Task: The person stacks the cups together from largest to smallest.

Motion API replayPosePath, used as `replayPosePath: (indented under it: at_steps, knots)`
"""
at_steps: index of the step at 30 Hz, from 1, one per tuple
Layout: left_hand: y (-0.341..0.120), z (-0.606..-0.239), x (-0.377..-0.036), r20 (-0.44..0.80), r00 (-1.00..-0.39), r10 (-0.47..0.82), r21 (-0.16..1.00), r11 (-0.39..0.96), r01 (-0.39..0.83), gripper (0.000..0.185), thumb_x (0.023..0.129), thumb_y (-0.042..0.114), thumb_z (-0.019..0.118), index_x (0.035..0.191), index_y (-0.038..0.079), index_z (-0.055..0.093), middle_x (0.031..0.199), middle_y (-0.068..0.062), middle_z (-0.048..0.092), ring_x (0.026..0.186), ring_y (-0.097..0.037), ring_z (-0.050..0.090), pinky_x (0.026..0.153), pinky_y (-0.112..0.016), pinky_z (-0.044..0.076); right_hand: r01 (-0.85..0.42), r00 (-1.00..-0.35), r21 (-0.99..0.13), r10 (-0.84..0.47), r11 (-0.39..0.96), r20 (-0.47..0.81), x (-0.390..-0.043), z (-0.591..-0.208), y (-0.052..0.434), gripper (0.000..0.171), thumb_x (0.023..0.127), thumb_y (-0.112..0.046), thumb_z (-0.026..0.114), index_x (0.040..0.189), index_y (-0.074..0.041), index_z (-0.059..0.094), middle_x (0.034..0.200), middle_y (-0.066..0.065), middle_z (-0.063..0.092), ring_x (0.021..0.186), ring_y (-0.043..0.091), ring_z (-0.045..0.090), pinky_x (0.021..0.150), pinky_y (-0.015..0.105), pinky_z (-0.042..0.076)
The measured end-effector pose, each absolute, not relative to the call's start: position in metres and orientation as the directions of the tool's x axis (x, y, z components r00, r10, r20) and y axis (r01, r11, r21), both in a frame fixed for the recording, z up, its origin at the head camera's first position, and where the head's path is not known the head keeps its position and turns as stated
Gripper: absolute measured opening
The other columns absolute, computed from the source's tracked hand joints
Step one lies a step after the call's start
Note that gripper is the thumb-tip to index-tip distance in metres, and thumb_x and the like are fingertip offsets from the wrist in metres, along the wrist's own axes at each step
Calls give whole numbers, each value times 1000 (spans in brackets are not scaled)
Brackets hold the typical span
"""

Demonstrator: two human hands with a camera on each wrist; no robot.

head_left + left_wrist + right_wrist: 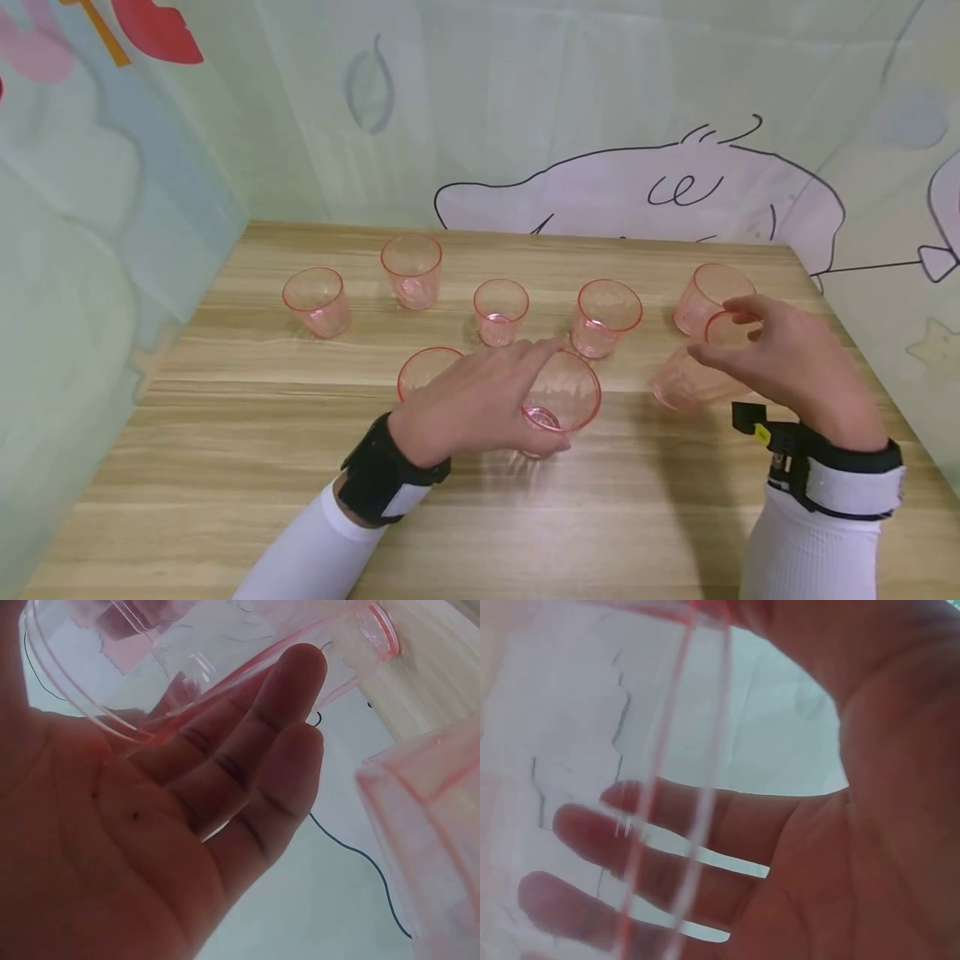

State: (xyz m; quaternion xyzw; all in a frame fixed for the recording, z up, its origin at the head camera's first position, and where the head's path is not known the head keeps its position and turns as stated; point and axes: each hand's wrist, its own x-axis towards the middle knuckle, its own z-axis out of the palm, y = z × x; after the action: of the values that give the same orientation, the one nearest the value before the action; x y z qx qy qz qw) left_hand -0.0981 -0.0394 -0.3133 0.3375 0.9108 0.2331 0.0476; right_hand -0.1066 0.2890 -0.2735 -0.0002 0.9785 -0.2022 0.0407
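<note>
My left hand (480, 400) grips a clear pink cup (572, 392) near the middle of the table, index finger and thumb on either side of its rim. Partly hidden behind that hand stands another pink cup (427, 367). At the right, my right hand (787, 358) holds a pink cup (693, 379) by its red rim, thumb on the near side and fingers on the far side. In the right wrist view, the fingers (592, 832) show along the cup wall (577, 735). In the left wrist view, the fingers (285, 772) lie against the cup (217, 645).
Behind the hands, upright pink cups stand along the back of the wooden table (225, 467): two at the left (318, 308), two in the middle (501, 312) and one at the right (708, 292), close to the right hand. A printed cloth (300, 125) hangs around the table.
</note>
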Motion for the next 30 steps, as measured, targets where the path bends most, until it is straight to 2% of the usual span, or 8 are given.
replayPosePath:
  at_steps: [7,15,20,26,30]
  knots:
    - [-38,-316,-100,98,-765,637,490,638,594,68,76,54,79,131,25,53,101,5,61,84,-9,57,66,-29,50,2,-1000,-414,-8,910,-23,-106,-272,285,77,85,-60,72,134,-3,58,129,22,61,110,43,60,77,53,49]
    - [-38,-317,-101,87,-762,641,490,639,593,76,75,56,79,139,25,50,110,3,62,92,-11,59,71,-32,52,-37,-997,-456,-2,889,76,-102,-269,280,65,84,-53,75,128,-6,64,125,17,65,105,39,65,75,44,49]
    - [-38,-318,-102,79,-764,641,481,647,592,82,75,59,78,143,24,48,117,4,61,98,-11,60,73,-33,53,-77,-990,-478,-10,875,141,-100,-266,276,60,84,-47,79,126,-6,66,125,15,66,105,39,65,79,47,48]
    - [-38,-318,-104,91,-766,636,479,646,594,84,75,59,78,143,20,48,120,4,60,101,-10,59,77,-33,53,-85,-987,-509,-4,857,159,-99,-263,274,60,85,-47,78,129,-10,64,125,12,66,107,38,64,80,49,47]
    - [-38,-318,-104,83,-770,632,496,645,582,84,76,58,78,144,21,48,121,4,60,102,-9,58,79,-32,53,-86,-985,-525,8,847,175,-98,-262,273,61,85,-46,78,132,-11,63,123,11,66,106,37,65,72,34,49]
